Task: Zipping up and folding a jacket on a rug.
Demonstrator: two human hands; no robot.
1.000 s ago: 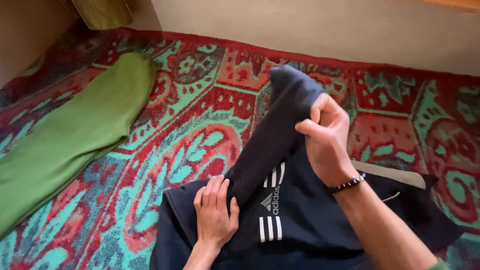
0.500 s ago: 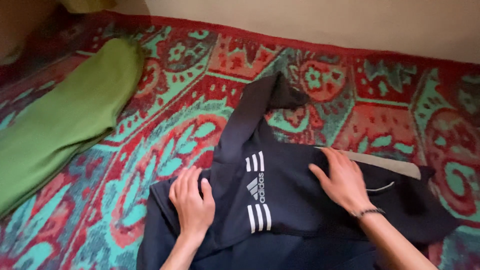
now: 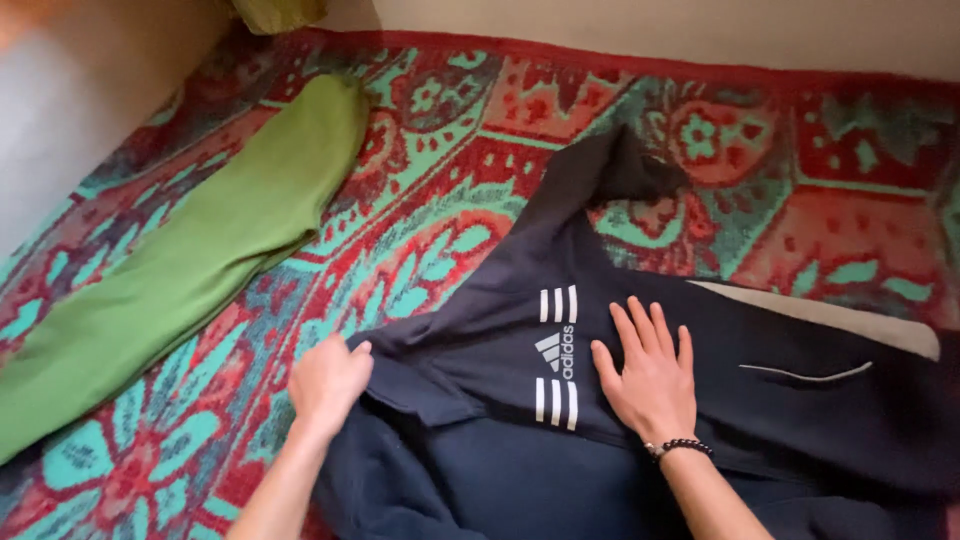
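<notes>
**Both hands on the navy garment, carpet underneath**

We take the navy garment as our landmark and go down in size.

- Carpet (image 3: 430, 215): red and turquoise pattern. It runs under the garment and spreads out from it on every side we can see, up to the pale wall (image 3: 650, 30) beyond the garment's far end.
- Navy garment (image 3: 640, 300): lies spread on the carpet. One sleeve (image 3: 600, 190) stretches away from the body toward the wall, and its end is folded over. White stripes and a white emblem (image 3: 556, 352) sit near the garment's middle. A thin white line runs to the right of the emblem, and a pale band (image 3: 830, 320) shows along the garment's far right edge.
- Green cloth (image 3: 190, 270): a long folded piece on the carpet, left of the garment and well apart from it. It lies at a slant.
- Right hand (image 3: 645, 378): flat on the garment, just right of the emblem. The palm is down and the fingers are spread and straight, so it is pressing and grips nothing. A dark bead bracelet (image 3: 680, 447) is on the wrist.
- Left hand (image 3: 328, 378): at the garment's left edge, with the fingers curled in. It touches the fabric there. We cannot tell whether it actually pinches the edge, since the hand is slightly blurred.
</notes>
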